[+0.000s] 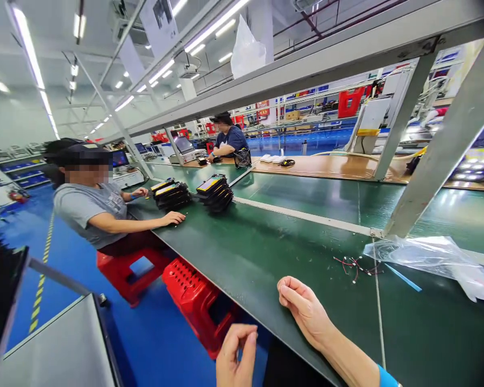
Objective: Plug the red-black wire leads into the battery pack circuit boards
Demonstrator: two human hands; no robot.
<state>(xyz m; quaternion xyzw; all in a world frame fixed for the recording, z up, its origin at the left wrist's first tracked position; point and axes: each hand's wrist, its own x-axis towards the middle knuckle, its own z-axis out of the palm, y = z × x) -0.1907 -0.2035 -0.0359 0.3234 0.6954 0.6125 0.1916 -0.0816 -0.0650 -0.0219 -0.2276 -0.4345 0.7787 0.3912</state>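
Wire harness (357, 267) just past R hand (305, 310)

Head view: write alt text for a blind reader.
The person's left hand and right hand, with a blue wristband, are at the near edge of a green conveyor belt, near a small bundle of red wires and a clear plastic bag. A seated co-worker reaches toward stacked black devices on the belt.
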